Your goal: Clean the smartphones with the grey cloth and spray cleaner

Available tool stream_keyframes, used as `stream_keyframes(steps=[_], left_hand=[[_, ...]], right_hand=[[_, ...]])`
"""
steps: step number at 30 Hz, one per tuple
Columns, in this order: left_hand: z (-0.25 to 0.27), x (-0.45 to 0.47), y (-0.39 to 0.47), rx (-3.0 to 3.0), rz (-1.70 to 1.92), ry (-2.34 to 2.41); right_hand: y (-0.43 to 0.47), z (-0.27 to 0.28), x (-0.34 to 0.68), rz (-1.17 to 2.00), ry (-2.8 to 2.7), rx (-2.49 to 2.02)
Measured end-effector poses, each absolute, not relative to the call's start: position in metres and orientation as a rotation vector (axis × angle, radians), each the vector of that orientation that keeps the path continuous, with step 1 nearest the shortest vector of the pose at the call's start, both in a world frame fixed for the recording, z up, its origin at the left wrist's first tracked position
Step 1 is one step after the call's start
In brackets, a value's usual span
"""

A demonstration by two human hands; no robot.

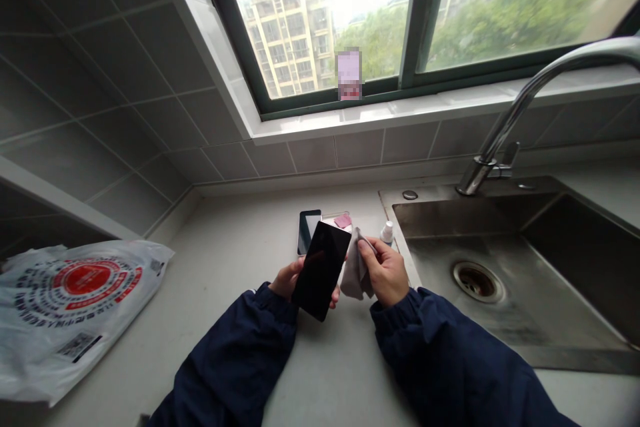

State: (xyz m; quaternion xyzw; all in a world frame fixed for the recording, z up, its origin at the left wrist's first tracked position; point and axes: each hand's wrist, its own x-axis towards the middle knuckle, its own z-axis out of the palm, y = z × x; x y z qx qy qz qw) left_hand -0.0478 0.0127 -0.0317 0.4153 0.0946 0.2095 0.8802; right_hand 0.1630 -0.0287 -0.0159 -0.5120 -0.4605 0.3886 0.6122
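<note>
Fingers of your right hand (391, 273) pinch a grey cloth (353, 277); to their left, your left hand (287, 278), partly hidden, seems curled around a tilted black phone (323, 271), forearms (237, 350) angled inward.

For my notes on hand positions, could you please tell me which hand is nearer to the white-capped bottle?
Right. The right hand, pinching a grey cloth, is just in front of the bottle; the left hand, holding a smartphone, is farther off, leftward.

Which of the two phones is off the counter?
The nearer, black-faced phone, held up in the left hand. The other phone lies on the counter beyond it, partly hidden behind the held one.
</note>
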Motion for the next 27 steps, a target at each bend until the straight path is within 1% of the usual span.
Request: stream_keyframes(steps=[7,13,20,24,27], left_hand=[[-0.0303,-0.0435,0.0110,0.838,0.465,0.274],[-0.0278,-0.0448,0.0110,0.819,0.513,0.280],[-0.0278,-0.0509,0.0156,0.784,0.699,0.269],[-0.0239,-0.0494,0.0153,0.756,0.745,0.265],[-0.0218,-0.0473,0.0137,0.732,0.708,0.262]], right_hand=[[-0.0307,-0.0174,0.1646,0.790,-1.219,-1.179],[-0.0286,-0.0172,0.1653,0.620,-1.251,-1.131],[-0.0284,-0.0140,0.1683,0.514,-1.171,-1.151],[-0.0296,-0.0143,0.1702,0.653,-1.101,-1.167],[-0.0258,-0.0175,0.1677,0.920,-0.898,-1.101]])
